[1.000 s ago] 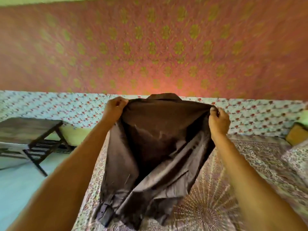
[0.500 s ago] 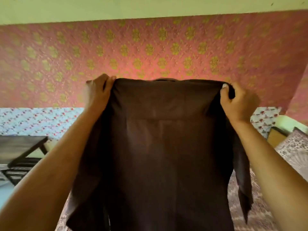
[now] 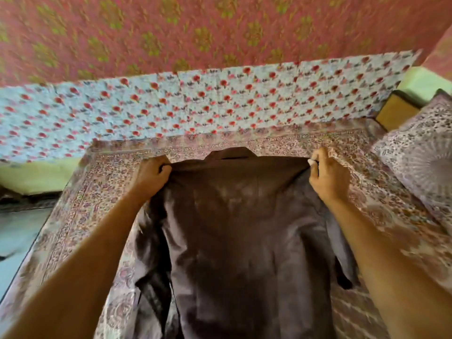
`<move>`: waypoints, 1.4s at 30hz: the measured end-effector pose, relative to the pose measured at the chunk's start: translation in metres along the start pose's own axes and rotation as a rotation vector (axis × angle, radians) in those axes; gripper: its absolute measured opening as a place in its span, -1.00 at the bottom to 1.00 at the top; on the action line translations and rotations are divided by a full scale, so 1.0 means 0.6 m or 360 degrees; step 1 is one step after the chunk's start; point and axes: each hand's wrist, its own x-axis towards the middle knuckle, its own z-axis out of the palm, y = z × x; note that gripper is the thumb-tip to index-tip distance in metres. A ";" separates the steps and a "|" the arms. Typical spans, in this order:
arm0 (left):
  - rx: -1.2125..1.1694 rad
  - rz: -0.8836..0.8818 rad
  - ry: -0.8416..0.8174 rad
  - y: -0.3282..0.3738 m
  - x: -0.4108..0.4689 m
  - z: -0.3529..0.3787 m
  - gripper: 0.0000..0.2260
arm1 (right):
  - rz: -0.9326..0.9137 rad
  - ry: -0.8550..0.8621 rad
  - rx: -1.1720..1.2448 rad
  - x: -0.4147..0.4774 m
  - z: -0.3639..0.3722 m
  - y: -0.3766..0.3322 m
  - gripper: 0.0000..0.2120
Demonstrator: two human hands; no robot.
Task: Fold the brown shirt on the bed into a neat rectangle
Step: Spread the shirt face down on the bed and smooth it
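The brown shirt (image 3: 239,236) is spread back side up over the patterned bed cover (image 3: 80,204), its collar pointing toward the far wall. My left hand (image 3: 152,176) grips the left shoulder of the shirt. At the right shoulder my right hand (image 3: 326,176) pinches the cloth. Both sleeves hang crumpled along the shirt's sides, partly tucked under the body. The lower hem runs out of the picture at the bottom.
A patterned pillow (image 3: 420,152) lies at the right of the bed, with a yellow-brown box (image 3: 396,113) behind it. A floral cloth (image 3: 195,106) lines the wall beyond the bed. The bed's left edge drops to a pale blue floor (image 3: 17,238).
The shirt was held up in the air by its shoulders. Both hands have brought it down and forward, and it now lies stretched over the bed.
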 end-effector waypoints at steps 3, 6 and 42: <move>0.0003 -0.0096 0.0001 -0.037 0.032 0.091 -0.81 | 0.0044 -0.0244 0.0084 -0.014 0.079 0.025 -0.78; -0.0112 -0.0243 0.0017 -0.099 0.065 0.179 -0.89 | -0.0006 -0.0378 0.0071 -0.023 0.160 0.042 -0.68; 0.0525 -0.0137 -0.0659 -0.385 0.185 0.676 -0.50 | -0.0172 -0.1173 -0.0106 -0.098 0.736 0.104 -0.32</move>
